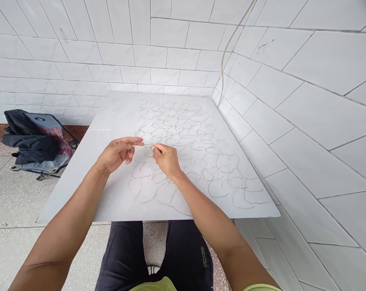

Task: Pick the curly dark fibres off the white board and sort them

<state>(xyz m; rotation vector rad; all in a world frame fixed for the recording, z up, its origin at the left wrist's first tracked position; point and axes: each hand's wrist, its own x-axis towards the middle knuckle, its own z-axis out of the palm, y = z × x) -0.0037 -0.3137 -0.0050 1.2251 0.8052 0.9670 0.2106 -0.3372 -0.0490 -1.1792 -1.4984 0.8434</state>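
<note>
Plainly, the risk here lies in how fine the work is: many thin, wavy strands (216, 195), wire or thread I cannot tell, spread loosely across the white table (88, 161), many crossing or looping over one another. The right hand (167, 160) hangs over the near middle of them, thumb and index finger pinched together, apparently on a single strand (147, 145) that seems to reach toward the left hand (118, 152). That hand hovers just beside it, index finger stretched out and the others partly curled; I cannot tell whether its fingers grip anything. A tug on one piece could drag its neighbours along, because the loops overlap, and a loose pinch could let so slender a piece slip away. A forearm brushing the surface could shift the nearer ones, and those close to the front edge might be swept off onto the floor (15, 202).
</note>
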